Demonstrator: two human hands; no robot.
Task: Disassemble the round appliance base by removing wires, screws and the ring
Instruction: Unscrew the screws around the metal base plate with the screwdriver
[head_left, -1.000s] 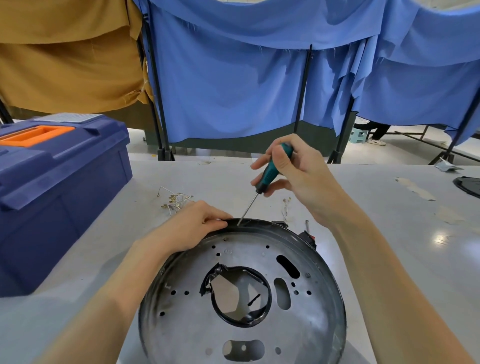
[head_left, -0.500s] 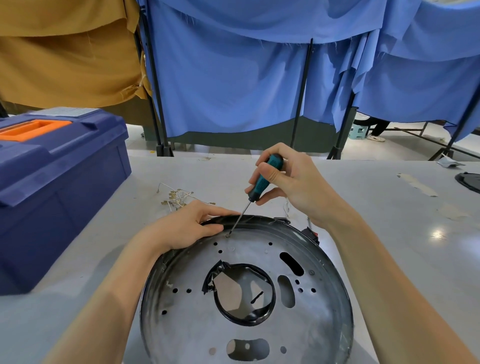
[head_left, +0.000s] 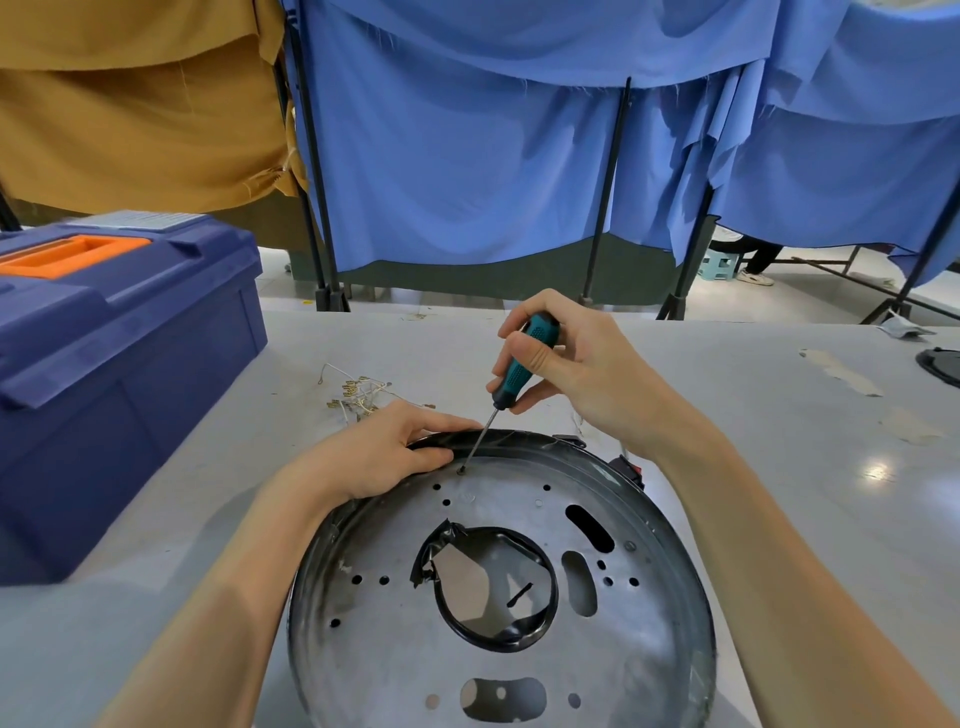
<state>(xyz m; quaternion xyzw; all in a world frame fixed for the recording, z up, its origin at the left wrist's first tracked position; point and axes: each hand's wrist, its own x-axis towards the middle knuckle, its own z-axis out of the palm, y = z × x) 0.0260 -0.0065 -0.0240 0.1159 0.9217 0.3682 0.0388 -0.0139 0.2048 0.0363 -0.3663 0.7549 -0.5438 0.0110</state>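
The round appliance base (head_left: 639, 649), a silver metal disc with several holes and a dark rim, lies on the grey table in front of me. A black ring (head_left: 540, 623) lines its central opening. My left hand (head_left: 379, 457) grips the far left rim of the base. My right hand (head_left: 566, 364) holds a teal-handled screwdriver (head_left: 522, 364), tilted, its tip set on a screw (head_left: 461, 469) near the far rim, right beside my left thumb. A loose bundle of wires with brass terminals (head_left: 356, 395) lies on the table beyond my left hand.
A dark blue toolbox (head_left: 119, 364) with an orange handle stands at the left. A black object (head_left: 943, 364) shows at the table's right edge. Tape scraps (head_left: 841, 374) stick to the table on the right. Blue and ochre curtains on black stands hang behind.
The screwdriver tip has moved from the rim edge down onto a screw inside the far rim. My right hand came a little lower and nearer. My left hand stays on the rim.
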